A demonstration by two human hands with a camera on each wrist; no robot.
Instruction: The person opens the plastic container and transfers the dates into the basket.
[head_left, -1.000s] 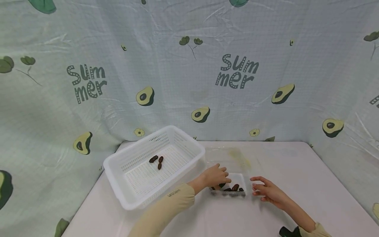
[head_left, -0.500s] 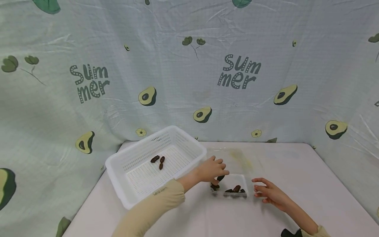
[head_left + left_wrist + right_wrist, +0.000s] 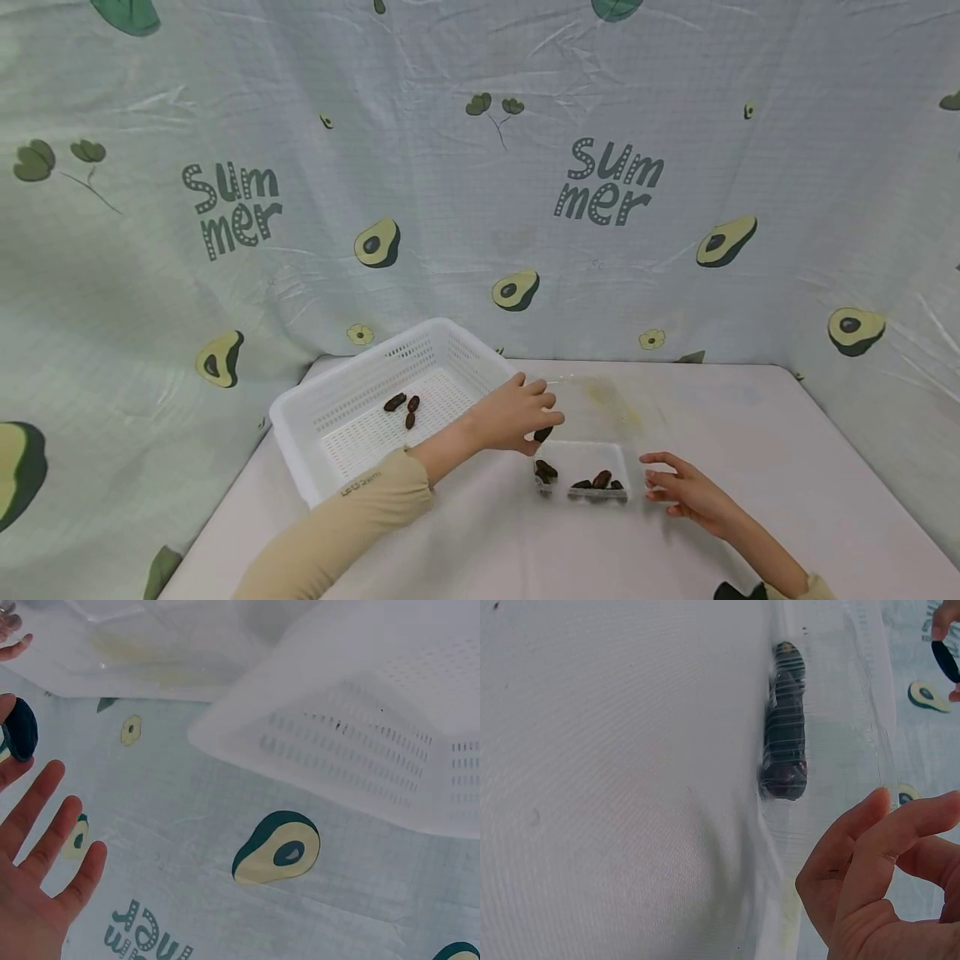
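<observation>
Between thumb and finger my left hand (image 3: 505, 414) pinches a dark date (image 3: 543, 434), held in the air beside the right edge of the white basket. The left wrist view shows the same date (image 3: 21, 730) with the other fingers spread. Below and to the right stands a clear plastic box (image 3: 588, 457) with several dates (image 3: 602, 479) along its front and left sides. My right hand (image 3: 693, 493) holds nothing; its fingers are loosely bent just right of the box. Three dates (image 3: 410, 421) lie on the floor of the white perforated basket (image 3: 337, 392).
A clear lid (image 3: 585, 400) with a yellowish patch lies behind the box. The white table (image 3: 750, 433) ends at a hanging sheet (image 3: 450, 208) printed with avocados. The basket's raised rim stands left of the box.
My left hand has risen out of the clear box with the date and moved left toward the basket. The right hand stays nearly where it was.
</observation>
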